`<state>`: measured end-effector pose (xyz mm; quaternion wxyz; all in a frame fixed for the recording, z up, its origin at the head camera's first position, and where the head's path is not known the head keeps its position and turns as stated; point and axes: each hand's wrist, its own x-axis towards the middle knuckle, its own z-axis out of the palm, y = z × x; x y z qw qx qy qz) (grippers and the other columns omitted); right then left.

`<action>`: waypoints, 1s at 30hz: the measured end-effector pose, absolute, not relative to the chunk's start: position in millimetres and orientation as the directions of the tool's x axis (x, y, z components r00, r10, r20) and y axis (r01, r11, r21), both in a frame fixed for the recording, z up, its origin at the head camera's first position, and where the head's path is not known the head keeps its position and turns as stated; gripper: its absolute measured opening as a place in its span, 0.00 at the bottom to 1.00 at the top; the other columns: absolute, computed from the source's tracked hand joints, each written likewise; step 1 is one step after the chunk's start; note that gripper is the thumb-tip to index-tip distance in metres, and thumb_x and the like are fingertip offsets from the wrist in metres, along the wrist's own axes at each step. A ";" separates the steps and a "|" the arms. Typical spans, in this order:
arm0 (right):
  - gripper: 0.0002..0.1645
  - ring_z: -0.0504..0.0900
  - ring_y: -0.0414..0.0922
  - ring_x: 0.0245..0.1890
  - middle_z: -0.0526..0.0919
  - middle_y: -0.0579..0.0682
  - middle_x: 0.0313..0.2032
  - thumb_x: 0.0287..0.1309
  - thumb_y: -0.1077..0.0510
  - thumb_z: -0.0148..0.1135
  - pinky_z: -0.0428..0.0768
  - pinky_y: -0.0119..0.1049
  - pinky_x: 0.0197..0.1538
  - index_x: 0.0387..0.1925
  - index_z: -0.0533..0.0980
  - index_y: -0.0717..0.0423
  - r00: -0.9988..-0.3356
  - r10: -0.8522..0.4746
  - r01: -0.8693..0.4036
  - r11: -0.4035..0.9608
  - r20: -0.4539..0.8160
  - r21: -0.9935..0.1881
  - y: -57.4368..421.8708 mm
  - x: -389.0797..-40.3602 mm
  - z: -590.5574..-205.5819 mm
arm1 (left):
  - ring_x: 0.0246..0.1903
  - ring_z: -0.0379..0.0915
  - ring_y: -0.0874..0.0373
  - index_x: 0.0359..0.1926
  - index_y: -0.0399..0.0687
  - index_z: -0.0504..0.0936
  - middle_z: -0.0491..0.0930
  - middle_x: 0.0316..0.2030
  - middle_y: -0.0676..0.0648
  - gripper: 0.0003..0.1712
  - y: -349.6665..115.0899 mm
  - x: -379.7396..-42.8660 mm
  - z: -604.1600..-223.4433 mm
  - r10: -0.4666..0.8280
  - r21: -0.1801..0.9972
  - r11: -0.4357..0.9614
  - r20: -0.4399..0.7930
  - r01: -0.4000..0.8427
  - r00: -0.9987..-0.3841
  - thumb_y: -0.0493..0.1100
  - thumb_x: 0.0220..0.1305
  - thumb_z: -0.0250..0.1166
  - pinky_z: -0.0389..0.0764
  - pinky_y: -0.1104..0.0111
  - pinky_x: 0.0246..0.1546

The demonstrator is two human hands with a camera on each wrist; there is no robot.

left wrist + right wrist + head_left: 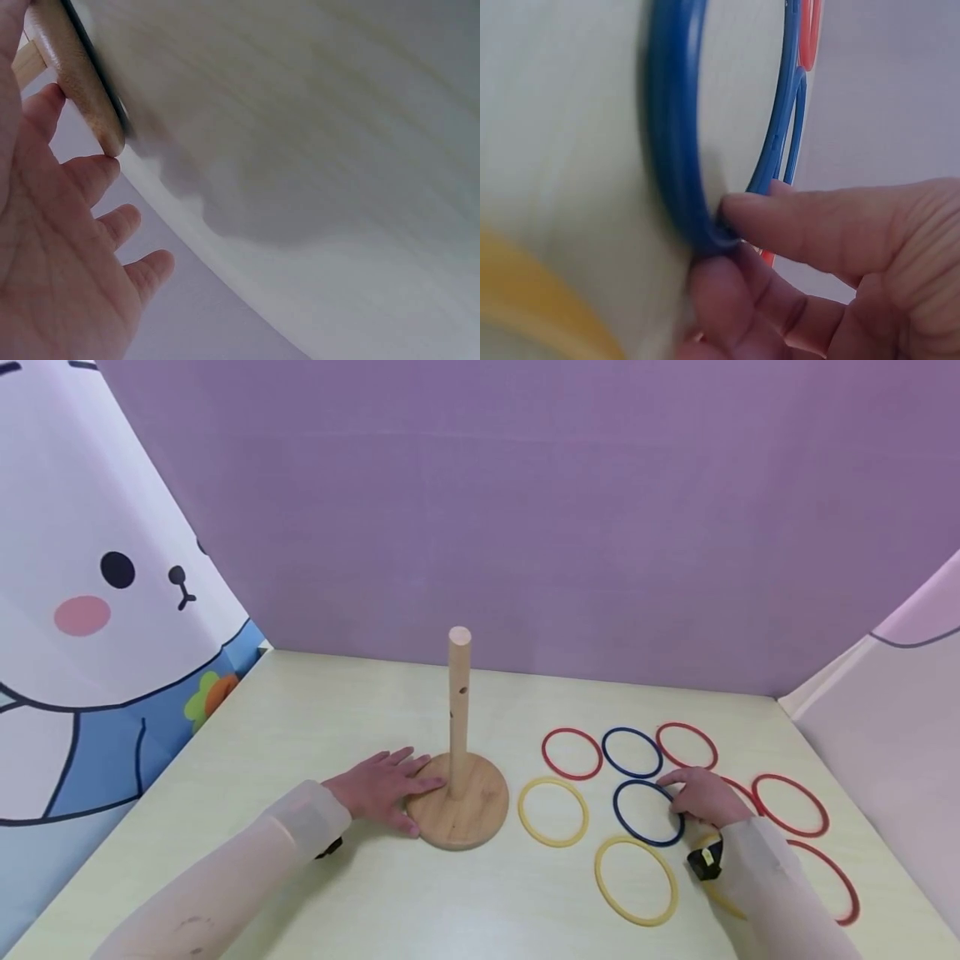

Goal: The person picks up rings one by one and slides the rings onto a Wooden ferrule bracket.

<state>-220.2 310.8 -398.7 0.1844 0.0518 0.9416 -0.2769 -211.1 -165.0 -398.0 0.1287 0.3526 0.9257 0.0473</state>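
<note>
A wooden peg [460, 718] stands upright on a round wooden base [472, 820] in the head view. My left hand [381, 787] rests its spread fingers on the left side of that base; the left wrist view has the fingertips along the edge of the base [79, 82]. On the right, my right hand [708, 797] pinches the near right side of a blue ring [617, 814]. In the right wrist view the thumb [795, 225] and curled fingers meet at the rim of this blue ring [676, 127], which is low over the table.
Another blue ring [632, 776] lies just behind. Several red rings [572, 777] are spread at the back and right, partly under the right arm. Yellow rings [553, 843] lie nearer the front. Purple cloth [525, 527] hangs behind the pale table [337, 693].
</note>
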 end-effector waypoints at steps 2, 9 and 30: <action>0.24 0.73 0.46 0.19 0.77 0.53 0.28 0.54 0.68 0.60 0.72 0.33 0.23 0.55 0.75 0.65 -0.919 0.008 0.227 0.829 -0.394 -0.511 311.1 -220.2 -399.3 | 0.67 0.50 0.31 0.69 0.54 0.66 0.60 0.68 0.34 0.46 -165.2 -212.3 -398.5 0.667 0.181 0.745 -0.204 0.642 -0.716 0.68 0.53 0.64 0.57 0.41 0.63; 0.23 0.73 0.46 0.17 0.75 0.53 0.26 0.52 0.70 0.59 0.73 0.32 0.23 0.52 0.76 0.64 -0.914 -0.006 0.213 0.844 -0.406 -0.492 311.5 -224.1 -401.1 | 0.68 0.49 0.32 0.69 0.55 0.65 0.59 0.69 0.35 0.46 -163.9 -212.7 -397.4 0.663 0.180 0.749 -0.215 0.638 -0.718 0.68 0.53 0.64 0.56 0.41 0.63; 0.25 0.76 0.46 0.23 0.77 0.57 0.34 0.49 0.71 0.61 0.77 0.36 0.28 0.53 0.75 0.67 -0.926 -0.072 0.140 0.847 -0.372 -0.513 311.2 -224.5 -400.1 | 0.67 0.50 0.32 0.69 0.57 0.67 0.60 0.69 0.36 0.45 -164.4 -212.1 -397.3 0.657 0.146 0.753 -0.217 0.642 -0.722 0.68 0.52 0.64 0.58 0.41 0.63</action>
